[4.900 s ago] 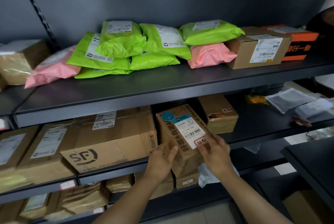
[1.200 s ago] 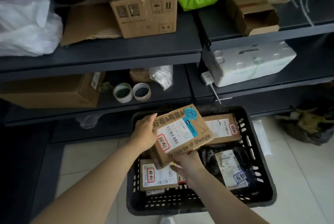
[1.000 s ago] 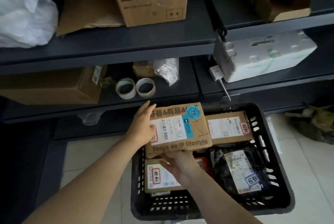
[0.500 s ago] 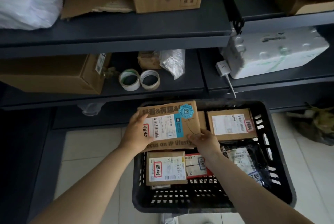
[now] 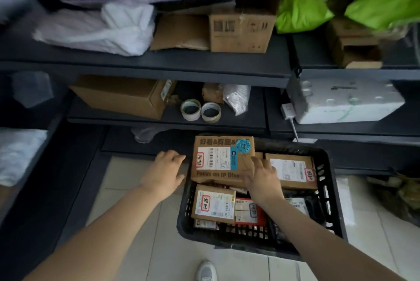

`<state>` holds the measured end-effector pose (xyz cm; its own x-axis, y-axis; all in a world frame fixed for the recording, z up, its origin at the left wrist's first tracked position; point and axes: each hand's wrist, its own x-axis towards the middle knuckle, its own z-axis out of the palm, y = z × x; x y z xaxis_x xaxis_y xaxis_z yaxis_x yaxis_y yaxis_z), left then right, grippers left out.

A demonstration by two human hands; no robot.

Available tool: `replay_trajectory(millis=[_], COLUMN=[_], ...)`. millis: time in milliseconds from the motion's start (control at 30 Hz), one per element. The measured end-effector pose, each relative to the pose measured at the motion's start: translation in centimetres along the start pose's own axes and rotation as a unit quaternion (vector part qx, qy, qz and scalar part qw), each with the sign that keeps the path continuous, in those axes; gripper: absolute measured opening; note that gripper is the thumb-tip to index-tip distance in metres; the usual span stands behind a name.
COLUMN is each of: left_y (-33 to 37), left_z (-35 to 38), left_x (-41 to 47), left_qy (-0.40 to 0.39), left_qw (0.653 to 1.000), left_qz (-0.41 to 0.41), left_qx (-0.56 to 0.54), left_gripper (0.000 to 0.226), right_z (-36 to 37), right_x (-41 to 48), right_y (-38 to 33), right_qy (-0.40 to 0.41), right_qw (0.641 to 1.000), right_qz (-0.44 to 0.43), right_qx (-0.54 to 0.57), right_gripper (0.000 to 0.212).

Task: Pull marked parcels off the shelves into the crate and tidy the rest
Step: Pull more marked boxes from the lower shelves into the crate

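A black plastic crate [image 5: 327, 192] stands on the tiled floor under the shelves. A brown cardboard parcel [image 5: 221, 158] with a blue round sticker and a red-framed mark lies at the crate's far left, on top of other parcels. My left hand [image 5: 164, 173] hovers just left of it, fingers relaxed, apart from the box. My right hand [image 5: 261, 175] rests with spread fingers on the parcel's near right corner. Other marked parcels lie in the crate: a brown box [image 5: 292, 170] at the far right and a smaller box [image 5: 213, 203] at the near left.
Two tape rolls [image 5: 201, 110] and a long cardboard box [image 5: 122, 95] sit on the low shelf. A white foam box [image 5: 347, 101] is on the right shelf with a plug and cable [image 5: 288, 110]. Green mailer bags [image 5: 300, 8] and a carton [image 5: 241, 29] are above.
The parcel went from the shelf down into the crate's far left. My left hand has let go and drawn back to the left; my right hand has slid to the box's corner.
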<state>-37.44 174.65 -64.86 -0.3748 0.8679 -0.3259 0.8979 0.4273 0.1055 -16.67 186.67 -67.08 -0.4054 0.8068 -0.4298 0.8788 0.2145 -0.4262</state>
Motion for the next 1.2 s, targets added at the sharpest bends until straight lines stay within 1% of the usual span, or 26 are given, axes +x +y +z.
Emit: replay_trajectory(millis=[67,133,233,333,433,567,667,800,933,1067,1200], left_y=[-1.0,-2.4,-4.7,-7.6,-10.9,-15.9,-20.0,-26.1,-32.9,-38.5,-42.7], left_z=[-2.9,-6.0,-10.9,-15.4,-19.2,-22.4,-23.7,-24.9,-25.3,-25.1,-25.1], left_x=[-2.9,-6.2,-11.9,-17.8,-23.6,-30.8,-35.3,-39.2,-41.1,-41.6,-40.6], left_qy=[0.022,0.05,0.097,0.147,0.192,0.216,0.234,0.262,0.272,0.265,0.232], left_qw=[1.0,0.998,0.991,0.979,0.959,0.933,0.915,0.892,0.885,0.887,0.898], left_qz=[-0.015,-0.038,-0.084,-0.14,-0.204,-0.285,-0.327,-0.366,-0.378,-0.378,-0.372], left_qx=[0.017,0.027,0.024,0.024,0.028,0.042,0.043,0.031,0.023,0.02,0.029], left_gripper=[0.056,0.056,0.055,0.055,0.054,0.053,0.054,0.055,0.055,0.055,0.057], right_z=[-2.7,-5.6,-9.4,-11.8,-12.4,-11.0,-9.0,-5.6,-1.9,1.6,4.2], right_x=[-1.5,-3.1,-5.9,-8.8,-12.0,-16.8,-20.0,-22.9,-24.3,-24.4,-23.3], right_y=[-2.0,-4.8,-10.2,-16.6,-23.6,-32.4,-38.7,-46.9,-54.5,-59.7,-63.1], right_qy=[0.008,0.018,0.037,0.049,0.052,0.048,0.042,0.033,0.013,-0.007,-0.02], right_qw=[0.996,0.988,0.972,0.948,0.921,0.883,0.849,0.821,0.815,0.813,0.813], right_qz=[-0.063,-0.115,-0.197,-0.288,-0.365,-0.451,-0.509,-0.551,-0.559,-0.558,-0.549], right_qx=[-0.065,-0.1,-0.12,-0.124,-0.125,-0.123,-0.133,-0.143,-0.149,-0.165,-0.192], right_gripper=[0.059,0.06,0.064,0.065,0.066,0.065,0.065,0.066,0.067,0.07,0.07])
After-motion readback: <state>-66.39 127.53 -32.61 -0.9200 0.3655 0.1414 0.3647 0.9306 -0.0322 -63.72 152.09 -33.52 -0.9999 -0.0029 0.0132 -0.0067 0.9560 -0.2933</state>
